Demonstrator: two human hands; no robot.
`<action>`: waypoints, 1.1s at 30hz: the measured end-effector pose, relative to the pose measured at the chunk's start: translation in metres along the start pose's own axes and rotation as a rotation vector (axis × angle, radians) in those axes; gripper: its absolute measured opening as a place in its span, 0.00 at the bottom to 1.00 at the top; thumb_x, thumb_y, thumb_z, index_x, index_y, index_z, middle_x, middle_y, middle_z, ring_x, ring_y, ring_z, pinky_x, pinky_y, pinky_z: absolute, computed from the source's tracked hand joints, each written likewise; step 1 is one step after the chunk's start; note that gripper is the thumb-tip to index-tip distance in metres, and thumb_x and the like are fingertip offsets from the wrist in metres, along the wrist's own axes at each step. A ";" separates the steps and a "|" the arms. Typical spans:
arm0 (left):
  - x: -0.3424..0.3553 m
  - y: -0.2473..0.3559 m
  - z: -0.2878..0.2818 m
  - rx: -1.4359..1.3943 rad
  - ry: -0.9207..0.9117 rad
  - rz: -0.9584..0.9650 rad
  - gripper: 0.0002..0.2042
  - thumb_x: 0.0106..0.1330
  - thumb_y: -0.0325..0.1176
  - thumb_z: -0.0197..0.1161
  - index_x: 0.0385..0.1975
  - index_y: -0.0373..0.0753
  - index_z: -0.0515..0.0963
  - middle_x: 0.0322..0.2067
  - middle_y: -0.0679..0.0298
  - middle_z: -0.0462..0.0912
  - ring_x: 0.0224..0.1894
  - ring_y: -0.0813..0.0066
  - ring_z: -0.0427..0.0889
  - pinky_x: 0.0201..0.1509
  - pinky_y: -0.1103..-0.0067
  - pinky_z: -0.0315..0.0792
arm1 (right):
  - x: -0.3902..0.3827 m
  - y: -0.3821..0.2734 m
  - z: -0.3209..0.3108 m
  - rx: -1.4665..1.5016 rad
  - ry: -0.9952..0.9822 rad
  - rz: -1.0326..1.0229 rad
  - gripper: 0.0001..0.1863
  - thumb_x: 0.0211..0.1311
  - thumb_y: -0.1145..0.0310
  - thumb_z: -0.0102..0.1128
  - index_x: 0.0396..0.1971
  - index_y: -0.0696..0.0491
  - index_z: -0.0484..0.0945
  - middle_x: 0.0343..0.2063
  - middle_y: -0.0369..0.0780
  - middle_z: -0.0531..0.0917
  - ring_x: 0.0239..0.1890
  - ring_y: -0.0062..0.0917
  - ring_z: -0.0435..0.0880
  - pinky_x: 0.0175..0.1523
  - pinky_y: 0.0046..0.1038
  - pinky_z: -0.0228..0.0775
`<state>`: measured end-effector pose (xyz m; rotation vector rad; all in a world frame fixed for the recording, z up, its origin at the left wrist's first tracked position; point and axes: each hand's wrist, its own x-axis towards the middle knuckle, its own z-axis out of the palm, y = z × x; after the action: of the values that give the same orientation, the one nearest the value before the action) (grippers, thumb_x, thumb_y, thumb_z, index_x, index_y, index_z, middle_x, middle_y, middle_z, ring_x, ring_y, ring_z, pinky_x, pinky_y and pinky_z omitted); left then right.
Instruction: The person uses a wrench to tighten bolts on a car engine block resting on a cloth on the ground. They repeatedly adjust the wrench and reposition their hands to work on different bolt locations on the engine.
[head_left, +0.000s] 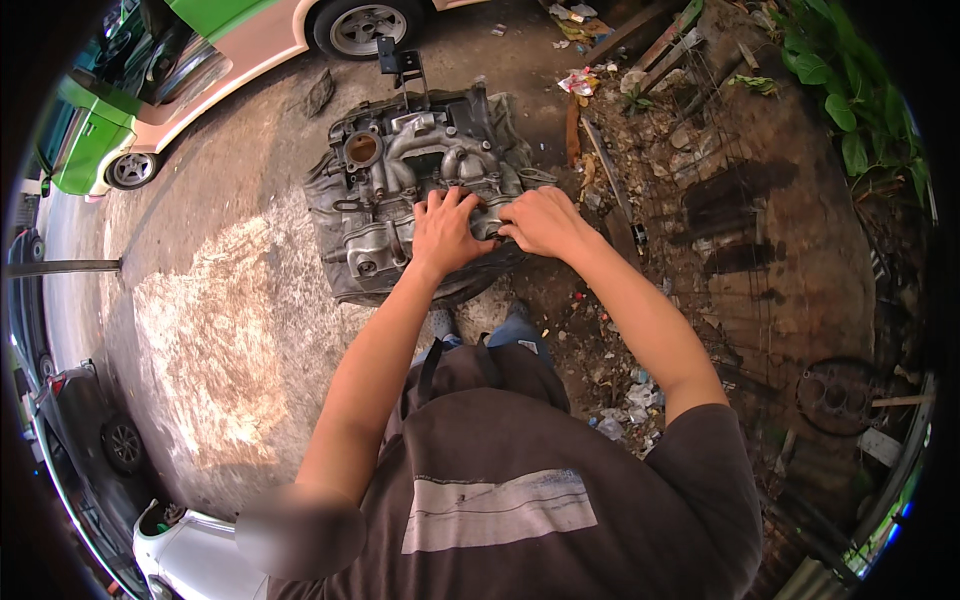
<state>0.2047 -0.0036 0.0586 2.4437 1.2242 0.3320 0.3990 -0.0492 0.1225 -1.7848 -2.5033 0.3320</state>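
A greasy engine sits on the ground in front of me, its metal intake manifold on top. Along its near side runs a silvery valve cover. My left hand rests on this cover near its middle, fingers spread and thumb pointing right. To its right, my right hand is at the right end of the same cover. Its fingers are curled together in a pinch, and whatever lies between them is too small to make out. A round brown opening shows at the engine's far left.
Dark cloth lies around the engine. A green and pink vehicle stands beyond, and dark and silver cars at the left. Rubble and litter cover the ground to my right, with planks and a flat gasket-like plate.
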 end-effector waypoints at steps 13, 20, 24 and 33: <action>-0.002 -0.003 -0.001 -0.014 -0.014 0.045 0.31 0.49 0.55 0.80 0.53 0.49 0.82 0.56 0.65 0.78 0.60 0.55 0.72 0.62 0.57 0.64 | -0.069 0.016 0.113 0.739 0.331 0.582 0.26 0.68 0.48 0.68 0.36 0.62 0.83 0.28 0.51 0.85 0.31 0.42 0.86 0.40 0.38 0.75; -0.005 -0.020 0.008 -0.122 0.068 0.123 0.15 0.66 0.43 0.68 0.49 0.46 0.82 0.51 0.63 0.79 0.57 0.55 0.73 0.60 0.59 0.65 | -0.072 0.010 0.097 0.672 0.282 0.567 0.27 0.68 0.46 0.65 0.36 0.61 0.86 0.28 0.54 0.86 0.36 0.48 0.87 0.41 0.42 0.77; -0.006 -0.019 0.010 -0.093 0.110 0.153 0.13 0.67 0.41 0.66 0.48 0.46 0.82 0.49 0.62 0.79 0.57 0.54 0.73 0.59 0.58 0.65 | -0.069 0.007 0.081 0.512 0.196 0.525 0.25 0.67 0.46 0.66 0.35 0.59 0.88 0.24 0.50 0.86 0.34 0.45 0.87 0.43 0.41 0.74; -0.003 -0.024 0.014 -0.195 0.190 0.132 0.10 0.66 0.24 0.57 0.44 0.42 0.81 0.44 0.58 0.80 0.50 0.52 0.76 0.56 0.60 0.68 | -0.041 0.011 0.027 0.052 0.159 0.225 0.23 0.63 0.45 0.68 0.28 0.53 0.88 0.21 0.42 0.86 0.32 0.38 0.87 0.49 0.38 0.66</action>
<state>0.1913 0.0039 0.0356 2.3698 1.0492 0.7016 0.4182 -0.0886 0.0972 -1.9905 -2.1736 0.2504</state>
